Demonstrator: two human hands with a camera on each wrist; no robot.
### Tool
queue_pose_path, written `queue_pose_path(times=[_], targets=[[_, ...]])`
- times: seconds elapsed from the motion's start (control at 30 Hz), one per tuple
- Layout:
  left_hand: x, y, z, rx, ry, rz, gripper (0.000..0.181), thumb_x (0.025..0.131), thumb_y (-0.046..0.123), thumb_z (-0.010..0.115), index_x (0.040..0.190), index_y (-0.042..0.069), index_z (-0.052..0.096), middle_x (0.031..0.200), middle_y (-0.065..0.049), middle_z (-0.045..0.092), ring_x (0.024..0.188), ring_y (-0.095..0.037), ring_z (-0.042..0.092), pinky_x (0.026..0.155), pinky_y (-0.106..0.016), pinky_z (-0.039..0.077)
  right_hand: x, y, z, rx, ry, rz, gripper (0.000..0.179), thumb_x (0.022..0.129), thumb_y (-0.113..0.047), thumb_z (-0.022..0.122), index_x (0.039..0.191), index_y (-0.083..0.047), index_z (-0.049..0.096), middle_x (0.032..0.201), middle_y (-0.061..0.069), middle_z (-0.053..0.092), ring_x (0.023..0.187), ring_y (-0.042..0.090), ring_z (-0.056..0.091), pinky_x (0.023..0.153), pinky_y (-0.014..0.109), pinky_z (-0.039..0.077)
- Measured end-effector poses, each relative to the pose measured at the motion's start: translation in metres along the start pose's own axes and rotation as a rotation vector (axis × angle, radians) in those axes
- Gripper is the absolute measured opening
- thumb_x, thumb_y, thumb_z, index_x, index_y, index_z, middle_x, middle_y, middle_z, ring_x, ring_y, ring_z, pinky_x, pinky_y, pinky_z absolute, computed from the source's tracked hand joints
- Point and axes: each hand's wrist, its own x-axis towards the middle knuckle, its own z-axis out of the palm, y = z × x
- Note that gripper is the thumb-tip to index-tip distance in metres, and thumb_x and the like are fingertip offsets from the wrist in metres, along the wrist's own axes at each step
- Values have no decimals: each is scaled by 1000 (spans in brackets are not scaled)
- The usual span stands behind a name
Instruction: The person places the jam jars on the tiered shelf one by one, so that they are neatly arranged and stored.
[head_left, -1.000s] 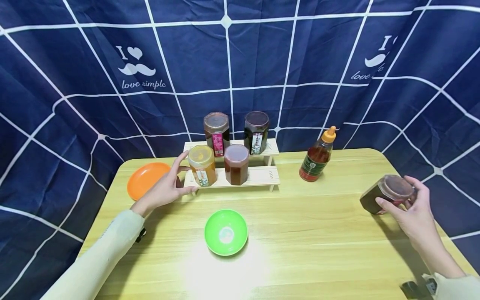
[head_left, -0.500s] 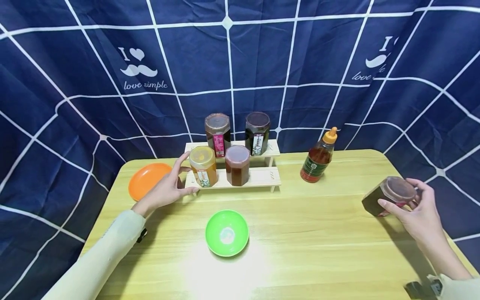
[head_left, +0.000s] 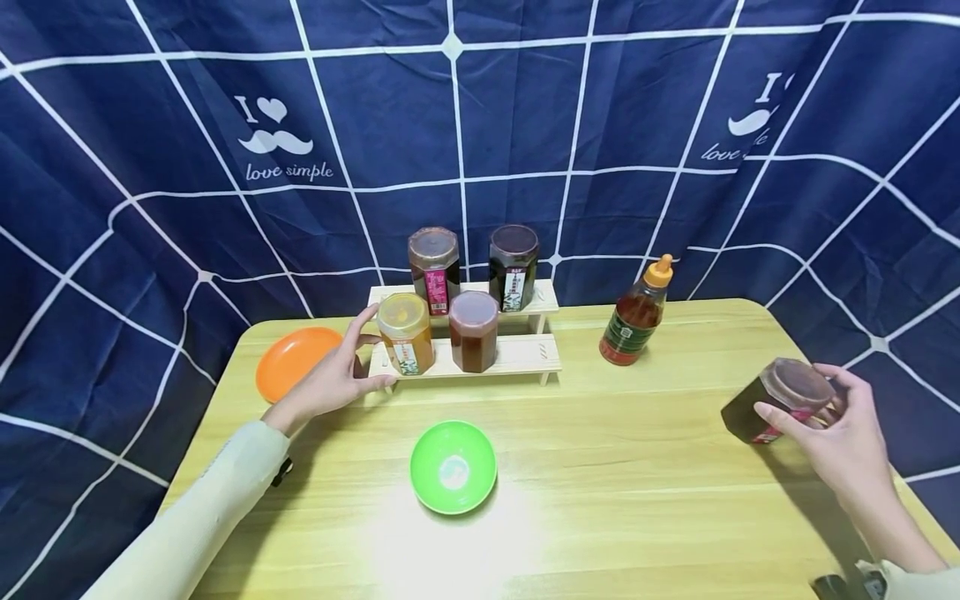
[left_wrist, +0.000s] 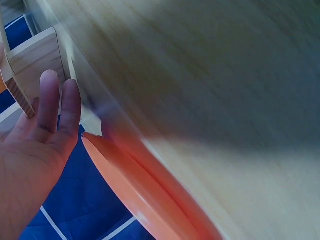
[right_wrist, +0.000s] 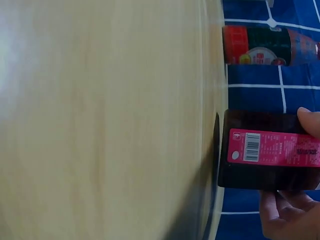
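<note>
My left hand [head_left: 333, 377] holds the left end of a two-tier wooden rack [head_left: 528, 354], thumb at the front of the lower shelf and index finger behind. Its outer fingers [left_wrist: 70, 105] stretch out straight. An amber honey jar [head_left: 407, 337] stands beside it on that shelf, with a brown jar [head_left: 473, 337] to its right. Two dark jars, one pink-labelled [head_left: 435, 267] and one white-labelled [head_left: 513, 271], occupy the upper shelf. At the far right my right hand [head_left: 843, 442] grips a dark jar [right_wrist: 250, 175] with a pink label; it is tilted in the head view.
An orange plate [head_left: 296, 362] lies left of the rack. A green bowl [head_left: 480, 462] sits in front of it on the wooden table [head_left: 615, 500]. Right of the rack stands a squeeze bottle [head_left: 632, 321] with an orange cap. A blue checked curtain [head_left: 525, 108] surrounds the table.
The jar in my right hand has turned and shifted slightly, and more of its pink label shows in the head view. My left hand has stayed at the rack.
</note>
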Motion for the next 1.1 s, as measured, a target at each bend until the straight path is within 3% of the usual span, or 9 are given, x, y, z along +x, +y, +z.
queue_pose_path(times=[0.33, 0.8, 1.1], targets=[[0, -1, 0, -2, -2, 18, 117, 96, 21, 88, 175, 29, 3, 150, -24, 59, 68, -24, 58, 62, -32, 49, -9, -26, 16, 189, -12, -35, 88, 83, 18, 85, 149, -24, 45, 115, -13, 71, 90, -5, 69, 71, 9, 51], [1, -2, 1, 4, -1, 30, 118, 95, 20, 90, 175, 30, 4, 148, -24, 61, 68, -22, 58, 62, -33, 50, -19, -67, 38, 13, -62, -148, 94, 82, 17, 87, 155, -24, 43, 117, -12, 68, 85, 0, 64, 71, 11, 50], [1, 0, -2, -7, -1, 25, 116, 95, 20, 89, 175, 30, 5, 148, -26, 60, 69, -23, 58, 62, -33, 49, -19, -90, 60, -38, -94, -246, 94, 80, 14, 91, 156, -15, 46, 121, -8, 67, 91, 2, 66, 82, 10, 50]])
